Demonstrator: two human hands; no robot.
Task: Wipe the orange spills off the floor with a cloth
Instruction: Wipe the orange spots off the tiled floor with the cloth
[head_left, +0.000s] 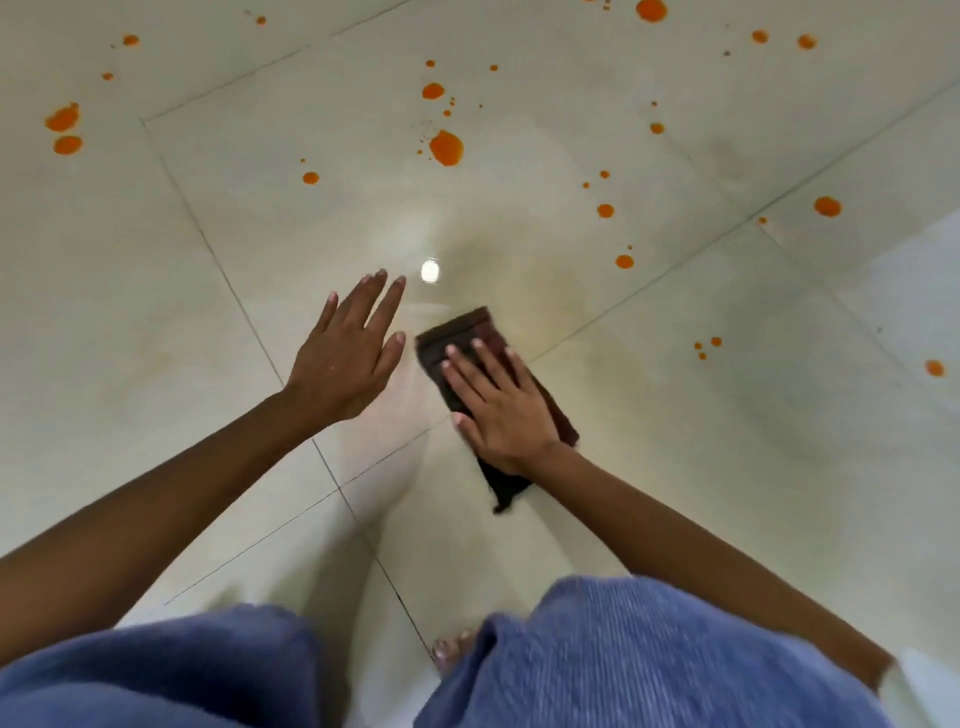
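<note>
From the head view, the right hand (498, 405) lies flat on a dark cloth (464, 328), fingers straight and slightly apart, pressing it onto the floor (156, 322). The cloth is folded into a long strip. Its far end shows beyond the fingertips and its near end trails out past the wrist. It sits near the meeting of four tiles, just right of the left hand (345, 364). That hand is open with its fingers straight and spread wide and holds nothing; whether it touches the tile cannot be told. A faint yellowish smear (550, 291) shows on the tile just beyond the cloth. Orange spills are scattered across the far tiles, well apart from the cloth: a big drop (447, 148) straight ahead, a pair of blotches (63, 118) at far left, and small spots (624, 261) to the right. A lamp glare (429, 270) shines near the left fingertips. At the bottom are blue trousers (649, 660) and bare toes (453, 649).
</note>
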